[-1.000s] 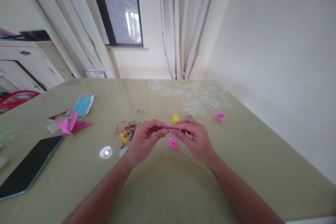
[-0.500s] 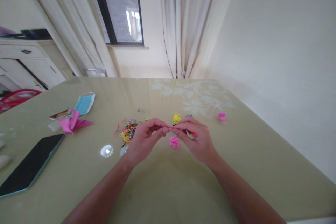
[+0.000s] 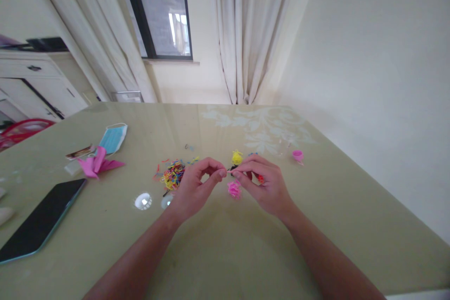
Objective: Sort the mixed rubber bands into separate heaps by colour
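Both my hands meet over the table, pinching a thin pink rubber band (image 3: 230, 171) between their fingertips. My left hand (image 3: 195, 187) has thumb and forefinger closed on one end; my right hand (image 3: 269, 185) pinches the other. Beside my left hand lies a mixed heap of coloured rubber bands (image 3: 173, 176), partly covered by it. Around the fingertips are small sorted piles: yellow bands (image 3: 236, 156), black bands (image 3: 232, 168) and pink bands (image 3: 234, 190). Red bands (image 3: 260, 178) show beneath my right hand, and a little of some blue bands (image 3: 253, 154) shows behind it.
To the left lie a phone (image 3: 42, 220), a pink folded paper bird (image 3: 98, 164) and a blue face mask (image 3: 113, 139). A clear domed piece (image 3: 143, 201) rests nearer my left forearm. On the right are a pink cup-shaped piece (image 3: 297, 156) and a transparent container (image 3: 283, 146).
My fingertips have drawn slightly apart, so more of the pink band and the black pile shows between them. The things on the table have stayed in place.
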Tool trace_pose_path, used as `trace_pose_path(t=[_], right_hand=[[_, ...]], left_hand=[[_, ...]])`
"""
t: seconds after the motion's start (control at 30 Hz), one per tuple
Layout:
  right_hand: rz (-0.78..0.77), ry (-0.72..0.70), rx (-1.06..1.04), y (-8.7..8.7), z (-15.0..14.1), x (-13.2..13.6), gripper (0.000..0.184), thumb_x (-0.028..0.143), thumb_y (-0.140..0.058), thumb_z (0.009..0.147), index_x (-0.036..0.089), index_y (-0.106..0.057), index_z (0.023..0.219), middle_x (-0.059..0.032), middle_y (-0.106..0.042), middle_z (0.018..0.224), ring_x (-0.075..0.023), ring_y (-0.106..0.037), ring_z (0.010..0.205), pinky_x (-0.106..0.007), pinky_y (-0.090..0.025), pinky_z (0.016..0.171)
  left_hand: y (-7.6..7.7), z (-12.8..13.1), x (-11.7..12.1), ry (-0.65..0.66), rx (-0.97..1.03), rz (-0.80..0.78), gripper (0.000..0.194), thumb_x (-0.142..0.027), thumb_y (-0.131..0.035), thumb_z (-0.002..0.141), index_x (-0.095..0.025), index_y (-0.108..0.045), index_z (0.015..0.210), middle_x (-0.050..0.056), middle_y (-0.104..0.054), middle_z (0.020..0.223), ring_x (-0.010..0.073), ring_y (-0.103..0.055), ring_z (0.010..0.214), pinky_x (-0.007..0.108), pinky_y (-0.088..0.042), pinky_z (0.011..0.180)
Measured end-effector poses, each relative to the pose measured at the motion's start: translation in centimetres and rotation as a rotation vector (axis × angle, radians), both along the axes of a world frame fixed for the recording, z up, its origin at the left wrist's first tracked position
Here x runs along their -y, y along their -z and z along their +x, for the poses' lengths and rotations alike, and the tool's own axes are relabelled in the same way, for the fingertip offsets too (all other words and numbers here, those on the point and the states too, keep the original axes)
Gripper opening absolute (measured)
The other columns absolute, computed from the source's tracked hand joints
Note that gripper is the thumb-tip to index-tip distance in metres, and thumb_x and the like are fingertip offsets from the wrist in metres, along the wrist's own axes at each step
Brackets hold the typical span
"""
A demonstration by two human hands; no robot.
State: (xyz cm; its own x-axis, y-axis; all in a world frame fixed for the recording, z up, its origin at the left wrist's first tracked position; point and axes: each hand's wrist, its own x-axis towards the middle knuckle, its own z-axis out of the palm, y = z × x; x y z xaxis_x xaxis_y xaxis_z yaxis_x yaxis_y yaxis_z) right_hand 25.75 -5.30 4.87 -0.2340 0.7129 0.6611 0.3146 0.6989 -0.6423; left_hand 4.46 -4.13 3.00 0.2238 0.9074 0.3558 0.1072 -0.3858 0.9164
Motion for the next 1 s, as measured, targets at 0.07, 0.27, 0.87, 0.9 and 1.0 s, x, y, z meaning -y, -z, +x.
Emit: trace_pose_path(t=[0.07, 0.27, 0.87, 0.9, 1.0], right_hand=[[-0.007, 0.009, 0.011, 0.0, 0.0, 0.0, 0.011, 0.018, -0.074, 0.097, 0.022, -0.083, 0.094, -0.0027, -0.074, 0.081, -0.0152, -0.063, 0.071, -0.028, -0.049, 0.065], [-0.091, 0.000, 0.064, -0.4, 0.5, 0.0, 0.013, 0.025, -0.072, 0.099, 0.022, -0.084, 0.093, -0.0036, -0.074, 0.082, -0.0153, -0.062, 0.069, -0.029, -0.049, 0.064], [-0.316, -0.011, 0.569, 1.4, 2.7, -2.2, 0.013, 0.020, -0.078, 0.096, 0.026, -0.089, 0.096, -0.0042, -0.080, 0.088, -0.0179, -0.070, 0.078, -0.030, -0.049, 0.073], [-0.301, 0.014, 0.601, 1.7, 2.4, -2.2, 0.015, 0.018, -0.076, 0.096, 0.026, -0.089, 0.095, -0.0046, -0.080, 0.089, -0.0187, -0.070, 0.079, -0.031, -0.049, 0.073], [-0.286, 0.072, 0.712, 2.3, 1.7, -2.1, 0.018, 0.015, -0.074, 0.096, 0.026, -0.089, 0.093, -0.0052, -0.080, 0.090, -0.0204, -0.071, 0.081, -0.031, -0.048, 0.073]], left_hand=[[0.0, 0.1, 0.1, -0.003, -0.010, 0.005, 0.022, -0.039, -0.072, 0.098, -0.019, -0.075, 0.089, 0.002, -0.072, 0.078, 0.0146, -0.066, 0.074, 0.026, -0.051, 0.071], [0.0, 0.1, -0.1, -0.004, -0.010, -0.005, 0.024, -0.041, -0.069, 0.099, -0.019, -0.075, 0.092, 0.003, -0.074, 0.082, 0.0156, -0.068, 0.076, 0.027, -0.054, 0.073], [4.2, -4.5, -4.9, -0.371, -1.127, 0.065, 0.030, -0.029, -0.052, 0.104, -0.023, -0.077, 0.120, 0.014, -0.075, 0.130, 0.0362, -0.066, 0.121, 0.052, -0.047, 0.102], [4.2, -4.6, -5.0, -0.366, -1.121, 0.065, 0.029, -0.029, -0.052, 0.104, -0.023, -0.077, 0.118, 0.013, -0.076, 0.128, 0.0352, -0.067, 0.119, 0.050, -0.047, 0.101], [4.2, -4.8, -5.2, -0.356, -1.110, 0.068, 0.026, -0.028, -0.053, 0.103, -0.023, -0.078, 0.109, 0.013, -0.077, 0.120, 0.0339, -0.069, 0.114, 0.048, -0.048, 0.098]])
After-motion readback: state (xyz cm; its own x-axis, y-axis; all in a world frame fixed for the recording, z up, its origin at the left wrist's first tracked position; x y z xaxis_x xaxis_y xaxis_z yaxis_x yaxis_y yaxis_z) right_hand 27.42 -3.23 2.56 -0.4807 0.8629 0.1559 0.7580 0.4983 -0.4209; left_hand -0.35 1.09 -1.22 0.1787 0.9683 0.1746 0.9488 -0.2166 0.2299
